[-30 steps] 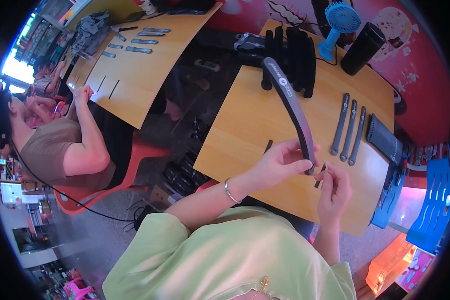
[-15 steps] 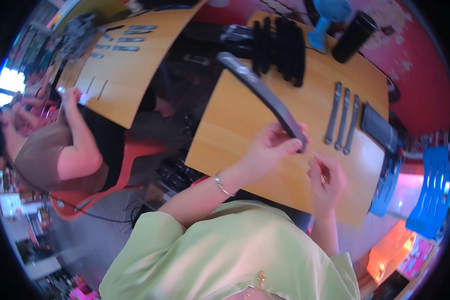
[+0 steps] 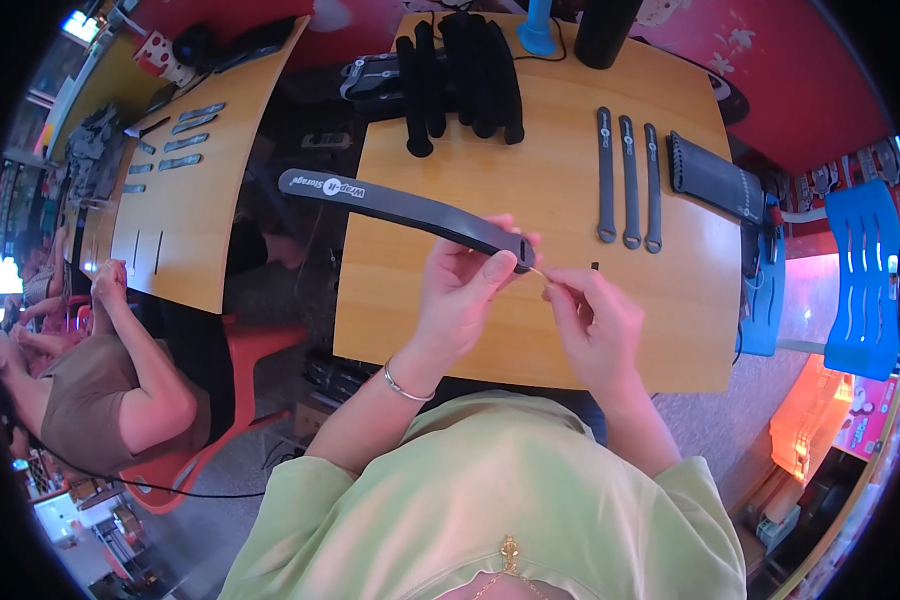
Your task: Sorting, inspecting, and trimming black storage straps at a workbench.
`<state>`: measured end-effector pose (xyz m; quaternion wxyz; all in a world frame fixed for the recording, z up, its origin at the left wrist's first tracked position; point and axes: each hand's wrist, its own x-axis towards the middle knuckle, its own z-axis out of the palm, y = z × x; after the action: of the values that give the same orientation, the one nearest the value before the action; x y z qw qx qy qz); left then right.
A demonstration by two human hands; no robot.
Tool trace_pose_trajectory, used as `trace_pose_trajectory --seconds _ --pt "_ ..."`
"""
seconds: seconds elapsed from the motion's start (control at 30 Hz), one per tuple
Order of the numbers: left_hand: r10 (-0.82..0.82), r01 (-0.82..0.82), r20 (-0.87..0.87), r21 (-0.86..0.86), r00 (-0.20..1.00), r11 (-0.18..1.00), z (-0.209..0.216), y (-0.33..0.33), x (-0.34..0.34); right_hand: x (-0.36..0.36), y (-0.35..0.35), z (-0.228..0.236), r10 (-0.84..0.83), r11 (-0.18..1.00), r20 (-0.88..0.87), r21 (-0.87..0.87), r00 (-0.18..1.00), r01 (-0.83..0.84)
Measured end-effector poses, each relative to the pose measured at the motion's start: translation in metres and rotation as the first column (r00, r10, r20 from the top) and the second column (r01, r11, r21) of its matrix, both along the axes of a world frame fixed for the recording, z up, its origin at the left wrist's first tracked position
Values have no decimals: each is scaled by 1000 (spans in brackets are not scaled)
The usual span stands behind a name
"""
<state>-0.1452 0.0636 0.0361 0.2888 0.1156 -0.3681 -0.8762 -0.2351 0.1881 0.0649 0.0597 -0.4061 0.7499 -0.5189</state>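
A long dark grey strap with white print is held near its end by my left hand, thumb on top. Its free end reaches out to the left above the table. At the held end is a dark buckle or loop. My right hand pinches a thin yellowish strand or stick that meets this end; its exact kind is too small to tell. Beyond my right hand, three similar straps lie side by side with rings at their near ends. A tiny dark piece shows just above my right fingers.
Black rolled straps are piled at the table's far left. A dark pouch lies right of the three straps. Behind stand a blue base and a black cylinder. At left, a person sits by another table.
The view has shifted. The strap has swung to a flatter angle, its free end lower and further left. My right fingers now reach the strap's held end with the thin strand.
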Motion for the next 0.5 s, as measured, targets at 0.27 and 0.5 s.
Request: trace_pose_trajectory --seconds 0.27,0.5 --pt "26 -26 -1 -22 1000 999 -1 2 -4 -6 -1 -2 15 1000 -146 -21 989 -19" --pt "51 -52 -13 -58 999 997 -2 4 -8 -9 -1 -5 9 999 -263 -38 965 -20"
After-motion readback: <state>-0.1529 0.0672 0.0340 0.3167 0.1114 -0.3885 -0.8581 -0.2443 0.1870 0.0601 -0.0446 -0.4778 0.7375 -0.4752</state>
